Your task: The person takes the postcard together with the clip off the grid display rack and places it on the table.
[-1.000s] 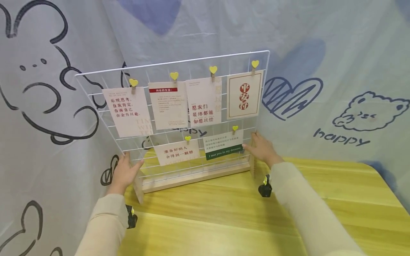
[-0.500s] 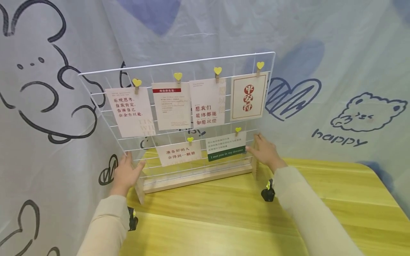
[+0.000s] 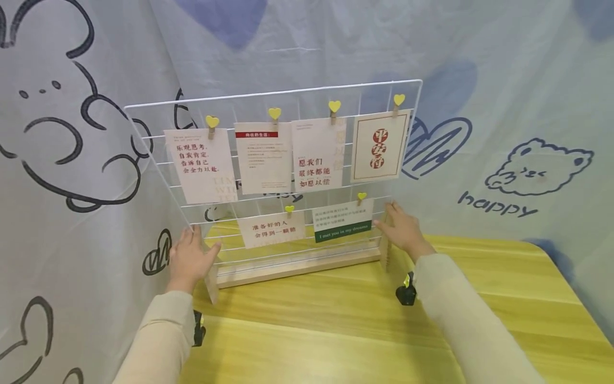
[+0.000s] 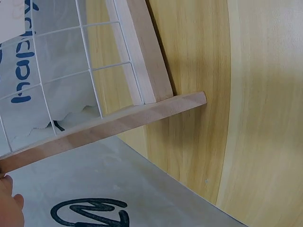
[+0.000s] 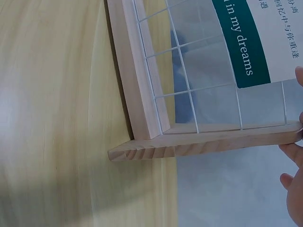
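A white wire grid rack (image 3: 273,95) stands upright on the table in a wooden base (image 3: 297,268). Several printed cards hang on it in two rows, among them a green-banded card (image 3: 342,233), under yellow heart clips (image 3: 275,113). My left hand (image 3: 189,258) grips the rack's left wooden side piece (image 4: 109,125), thumb spread toward the grid. On the opposite side, my right hand (image 3: 405,229) holds the right side piece (image 5: 218,145), with fingers on both faces of it in the right wrist view. Only some fingertips of the left hand (image 4: 9,205) show in the left wrist view.
The yellow wood-grain table (image 3: 307,330) reaches toward me and off to the right, where its rounded corner shows. Behind and to the left hangs a pale curtain (image 3: 307,58) with cartoon drawings, close to the rack's left side. Black wrist devices (image 3: 406,290) sit under both sleeves.
The rack, its cards and both hands appear slightly farther right in the head view, while the curtain drawings shift slightly left. Both hands keep their hold on the side pieces.
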A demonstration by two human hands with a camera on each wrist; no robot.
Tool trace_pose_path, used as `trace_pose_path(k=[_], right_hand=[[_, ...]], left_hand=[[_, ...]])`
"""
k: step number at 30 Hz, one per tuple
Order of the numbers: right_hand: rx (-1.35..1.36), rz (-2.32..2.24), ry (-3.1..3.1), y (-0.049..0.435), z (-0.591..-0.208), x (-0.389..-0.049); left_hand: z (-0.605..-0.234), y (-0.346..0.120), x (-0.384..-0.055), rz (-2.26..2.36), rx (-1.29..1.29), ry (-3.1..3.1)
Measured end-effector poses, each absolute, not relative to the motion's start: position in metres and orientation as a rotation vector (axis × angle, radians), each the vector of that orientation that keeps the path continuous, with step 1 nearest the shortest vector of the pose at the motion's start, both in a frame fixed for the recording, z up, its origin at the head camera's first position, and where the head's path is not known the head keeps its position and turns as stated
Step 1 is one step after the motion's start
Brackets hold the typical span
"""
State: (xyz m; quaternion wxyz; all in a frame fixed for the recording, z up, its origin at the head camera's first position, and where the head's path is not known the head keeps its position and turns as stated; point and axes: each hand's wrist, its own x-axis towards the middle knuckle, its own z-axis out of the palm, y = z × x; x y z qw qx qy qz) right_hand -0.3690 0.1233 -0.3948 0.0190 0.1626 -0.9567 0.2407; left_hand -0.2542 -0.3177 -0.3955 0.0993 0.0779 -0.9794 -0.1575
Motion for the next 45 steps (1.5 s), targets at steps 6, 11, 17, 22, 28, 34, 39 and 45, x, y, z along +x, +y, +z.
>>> trace_pose_path(k=[6, 11, 17, 22, 28, 34, 39, 45], right_hand=[[0.514, 0.750, -2.966, 0.126, -0.397, -0.368], [0.546, 0.746, -2.951, 0.127, -0.398, -0.370], [0.574, 0.702, -2.929, 0.125, -0.399, -0.370], [0.568, 0.684, -2.930, 0.123, -0.402, -0.368], [0.540, 0.662, -2.922, 0.121, -0.402, -0.366], [0.555, 0.604, -2.892, 0.121, -0.404, -0.366], [0.578, 0.570, -2.886, 0.122, -0.405, -0.366], [0.577, 0.560, -2.887, 0.123, -0.404, -0.369]], left_hand=[[-0.398, -0.317, -0.255, -0.434, 0.223, -2.920], [-0.400, -0.317, -0.255, -0.457, 0.230, -2.912], [-0.400, -0.318, -0.255, -0.451, 0.247, -2.906], [-0.401, -0.318, -0.253, -0.456, 0.247, -2.911], [-0.404, -0.319, -0.253, -0.470, 0.249, -2.906], [-0.405, -0.320, -0.254, -0.488, 0.251, -2.874], [-0.406, -0.321, -0.255, -0.519, 0.267, -2.870], [-0.401, -0.319, -0.259, -0.626, 0.274, -2.853]])
